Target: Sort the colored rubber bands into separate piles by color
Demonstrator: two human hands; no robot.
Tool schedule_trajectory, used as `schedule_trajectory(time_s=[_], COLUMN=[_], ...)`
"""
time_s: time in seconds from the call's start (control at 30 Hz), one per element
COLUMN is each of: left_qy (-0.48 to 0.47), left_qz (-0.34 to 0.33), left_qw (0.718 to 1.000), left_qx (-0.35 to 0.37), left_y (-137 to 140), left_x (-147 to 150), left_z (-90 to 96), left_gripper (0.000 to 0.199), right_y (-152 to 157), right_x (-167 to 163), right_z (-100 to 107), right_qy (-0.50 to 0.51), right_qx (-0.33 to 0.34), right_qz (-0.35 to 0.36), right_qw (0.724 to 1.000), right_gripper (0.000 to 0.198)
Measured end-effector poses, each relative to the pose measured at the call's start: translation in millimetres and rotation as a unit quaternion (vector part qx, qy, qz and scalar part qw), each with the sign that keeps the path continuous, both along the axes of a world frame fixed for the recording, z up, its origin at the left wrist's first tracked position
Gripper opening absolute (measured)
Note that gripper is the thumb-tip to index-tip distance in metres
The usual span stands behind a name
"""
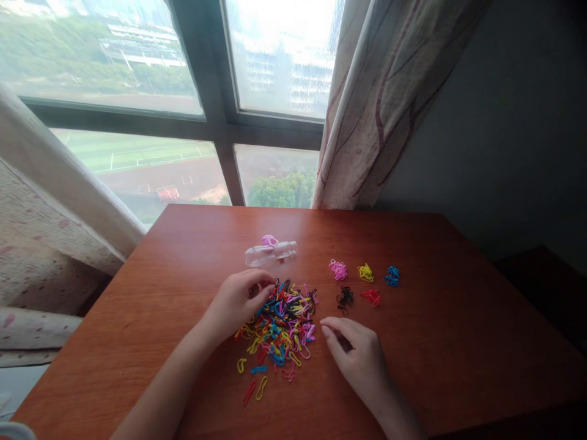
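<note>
A mixed heap of small coloured rubber bands [282, 324] lies in the middle of the wooden table [435, 342]. My left hand [238, 302] rests on the heap's left edge, fingertips pinching among the bands at its top. My right hand [355, 357] lies just right of the heap, fingers curled, fingertips on the wood, holding nothing that I can see. Further right sit small sorted piles: pink [338, 269], yellow [365, 272], blue [392, 276], black [345, 297] and red [371, 297].
A clear plastic case [270, 253] with a pink piece [269, 241] on it lies behind the heap. Curtains [380, 104] hang at both sides of a window [183, 91] beyond the table's far edge. A dark wall stands at the right.
</note>
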State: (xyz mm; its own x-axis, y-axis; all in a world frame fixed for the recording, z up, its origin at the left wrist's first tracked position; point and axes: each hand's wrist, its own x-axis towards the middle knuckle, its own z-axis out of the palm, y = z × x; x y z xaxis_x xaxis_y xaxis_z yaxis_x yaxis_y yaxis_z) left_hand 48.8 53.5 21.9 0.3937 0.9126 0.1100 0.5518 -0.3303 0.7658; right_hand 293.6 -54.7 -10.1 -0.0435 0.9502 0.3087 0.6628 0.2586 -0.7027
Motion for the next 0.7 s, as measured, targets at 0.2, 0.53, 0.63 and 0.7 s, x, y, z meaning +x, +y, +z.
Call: schedule_trajectory(time_s=[0.2,0.53,0.63,0.7], left_qy=[0.011,0.102,0.133,0.141], left_qz=[-0.006,-0.036,-0.058,-0.059], left_qw=[1.000,0.994,0.989,0.988], left_qx=[-0.010,0.031,0.041,0.039], left_y=[1,5,5,4], left_x=[-2,-10,-9,-8], left_z=[-2.4,-2.4,-4.1,-4.8], left_gripper=[0.020,0.018,0.017,0.016], right_y=[-1,-2,-2,-2], right_x=[0,-1,-1,-2], right_z=[-11,-9,-9,-9], right_qy=[0.001,0.013,0.014,0.014], right_qx=[-0.015,-0.017,-0.010,-0.008], right_qz=[0.019,0.009,0.008,0.007], right_qw=[1.000,1.000,1.000,1.000], right_gripper=[0.021,0.018,0.018,0.018])
